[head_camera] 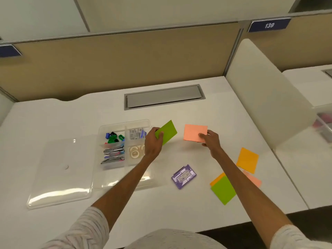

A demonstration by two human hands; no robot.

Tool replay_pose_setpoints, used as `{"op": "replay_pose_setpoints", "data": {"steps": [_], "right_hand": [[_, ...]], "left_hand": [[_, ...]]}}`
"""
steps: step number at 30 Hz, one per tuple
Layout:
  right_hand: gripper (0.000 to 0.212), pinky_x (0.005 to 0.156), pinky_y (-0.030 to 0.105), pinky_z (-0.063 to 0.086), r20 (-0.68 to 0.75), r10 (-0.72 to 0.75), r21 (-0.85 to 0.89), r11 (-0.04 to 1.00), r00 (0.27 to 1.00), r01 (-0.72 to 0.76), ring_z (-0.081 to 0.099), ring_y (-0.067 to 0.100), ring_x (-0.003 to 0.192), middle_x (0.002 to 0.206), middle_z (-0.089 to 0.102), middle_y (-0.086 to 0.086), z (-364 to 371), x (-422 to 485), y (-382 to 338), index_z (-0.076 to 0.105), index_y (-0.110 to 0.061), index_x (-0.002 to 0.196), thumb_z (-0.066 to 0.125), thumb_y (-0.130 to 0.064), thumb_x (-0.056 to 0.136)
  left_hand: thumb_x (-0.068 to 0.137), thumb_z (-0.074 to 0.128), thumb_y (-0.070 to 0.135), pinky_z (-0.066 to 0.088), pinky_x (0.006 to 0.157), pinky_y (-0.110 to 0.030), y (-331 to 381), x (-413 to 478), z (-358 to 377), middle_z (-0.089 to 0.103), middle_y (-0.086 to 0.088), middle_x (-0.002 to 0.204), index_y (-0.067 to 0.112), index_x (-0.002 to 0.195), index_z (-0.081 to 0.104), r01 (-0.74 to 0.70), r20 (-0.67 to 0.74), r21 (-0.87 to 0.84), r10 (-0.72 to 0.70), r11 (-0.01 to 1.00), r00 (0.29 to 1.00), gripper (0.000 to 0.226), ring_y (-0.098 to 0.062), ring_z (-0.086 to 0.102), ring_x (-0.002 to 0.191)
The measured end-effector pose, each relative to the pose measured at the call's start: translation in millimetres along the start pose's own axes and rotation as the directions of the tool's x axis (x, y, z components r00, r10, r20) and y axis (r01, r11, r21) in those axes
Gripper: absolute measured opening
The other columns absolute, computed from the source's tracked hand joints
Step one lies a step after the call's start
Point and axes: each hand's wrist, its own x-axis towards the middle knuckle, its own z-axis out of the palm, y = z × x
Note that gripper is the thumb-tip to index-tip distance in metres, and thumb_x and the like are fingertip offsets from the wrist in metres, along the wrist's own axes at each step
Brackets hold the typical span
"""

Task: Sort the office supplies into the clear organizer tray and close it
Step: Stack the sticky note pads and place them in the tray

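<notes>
Counter (89, 119): clear lid (61, 173) lies flat left of the organizer tray (136, 121), off so the compartments are reachable. The tray's near section, likely meant for pads, sits partly behind the left forearm; contents unclear. Left hand (152, 142): fingers pinch green pad (168, 131) just beside the tray. Right hand (211, 141): fingers pinch pink pad (195, 132), probably gathering a stack. Loose pads (248, 159) and purple case (183, 176) lie to the right; case label illegible.

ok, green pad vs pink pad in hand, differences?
The green pad is tilted diagonally; the pink pad sits nearly square to the camera. The green pad, in the left hand, is beside the organizer tray; the pink pad, in the right hand, is farther right. Both are pinched at the near edge.
</notes>
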Motion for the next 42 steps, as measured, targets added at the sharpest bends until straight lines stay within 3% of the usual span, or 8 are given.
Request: {"op": "replay_pose_setpoints", "data": {"steps": [9, 12, 19, 25, 31, 36, 40, 42], "right_hand": [[0.025, 0.066, 0.032, 0.054, 0.176, 0.016, -0.036, 0.999, 0.984, -0.009, 0.061, 0.025, 0.087, 0.103, 0.066, 0.011, 91, -45, 9, 0.064, -0.010, 0.108, 0.064, -0.006, 0.083], [0.033, 0.058, 0.030, 0.055, 0.268, 0.016, -0.081, 0.997, 0.963, 0.006, 0.064, 0.025, 0.081, 0.102, 0.068, 0.014, 123, -61, 12, 0.064, -0.003, 0.115, 0.066, -0.005, 0.081], [0.039, 0.053, 0.033, 0.058, 0.449, -0.012, -0.172, 0.980, 0.894, 0.100, 0.067, 0.027, 0.075, 0.103, 0.067, 0.016, 193, -101, 9, 0.061, 0.000, 0.116, 0.073, -0.007, 0.080], [0.032, 0.047, 0.031, 0.058, 0.511, -0.005, -0.313, 0.930, 0.859, 0.192, 0.067, 0.023, 0.063, 0.091, 0.066, 0.016, 253, -133, 14, 0.061, 0.004, 0.105, 0.074, -0.003, 0.077], [0.025, 0.056, 0.042, 0.060, 0.552, 0.029, -0.483, 0.826, 0.833, 0.292, 0.071, 0.030, 0.059, 0.078, 0.071, 0.017, 285, -152, 22, 0.065, -0.002, 0.096, 0.073, -0.005, 0.072], [0.021, 0.053, 0.033, 0.059, 0.569, 0.039, -0.532, 0.779, 0.821, 0.331, 0.070, 0.029, 0.060, 0.081, 0.071, 0.013, 298, -162, 26, 0.068, -0.007, 0.096, 0.072, -0.020, 0.080], [0.056, 0.064, 0.046, 0.060, 0.529, 0.064, -0.530, 0.804, 0.846, 0.270, 0.070, 0.036, 0.063, 0.077, 0.072, 0.023, 298, -155, 23, 0.068, 0.005, 0.089, 0.049, -0.047, 0.094], [0.063, 0.051, 0.035, 0.057, 0.478, 0.003, -0.496, 0.826, 0.878, 0.267, 0.069, 0.031, 0.053, 0.066, 0.071, 0.015, 291, -152, 17, 0.071, 0.002, 0.077, 0.042, -0.051, 0.096]], "left_hand": [[0.095, 0.052, 0.025, 0.048, 0.073, -0.034, -57, -10, -98, 0.063, 0.001, 0.096, 0.014, 0.106, 0.059, -0.036, -0.159, 0.008, 0.037, 0.999, 0.987, 0.016, -0.021, 0.059, 0.088], [0.094, 0.053, 0.026, 0.051, 0.073, -0.038, -75, -15, -127, 0.063, -0.001, 0.096, 0.013, 0.108, 0.060, 0.001, -0.220, 0.007, 0.000, 1.000, 0.975, 0.020, -0.022, 0.060, 0.088], [0.091, 0.060, 0.021, 0.044, 0.068, -0.024, -105, -25, -190, 0.067, 0.000, 0.095, 0.013, 0.107, 0.065, 0.028, -0.304, 0.001, -0.026, 1.000, 0.952, 0.019, -0.016, 0.060, 0.083], [0.086, 0.064, 0.022, 0.049, 0.069, -0.026, -128, -32, -225, 0.071, -0.001, 0.093, 0.014, 0.104, 0.069, 0.066, -0.347, -0.007, -0.064, 0.998, 0.936, 0.020, -0.014, 0.061, 0.079], [0.086, 0.065, 0.026, 0.050, 0.068, -0.026, -141, -39, -243, 0.071, 0.001, 0.094, 0.017, 0.104, 0.070, 0.088, -0.360, -0.002, -0.082, 0.996, 0.929, 0.021, -0.014, 0.062, 0.081], [0.085, 0.067, 0.022, 0.051, 0.070, -0.027, -142, -45, -252, 0.072, -0.002, 0.095, 0.015, 0.104, 0.071, 0.157, -0.364, -0.022, -0.154, 0.987, 0.919, 0.021, -0.015, 0.063, 0.081], [0.080, 0.067, 0.024, 0.054, 0.073, -0.032, -148, -46, -256, 0.072, -0.001, 0.091, 0.020, 0.100, 0.072, 0.236, -0.313, -0.020, -0.230, 0.972, 0.921, 0.022, -0.018, 0.065, 0.082], [0.077, 0.068, 0.026, 0.054, 0.073, -0.033, -148, -44, -258, 0.072, -0.002, 0.090, 0.020, 0.098, 0.073, 0.274, -0.291, -0.046, -0.275, 0.961, 0.916, 0.023, -0.019, 0.066, 0.083]]}}
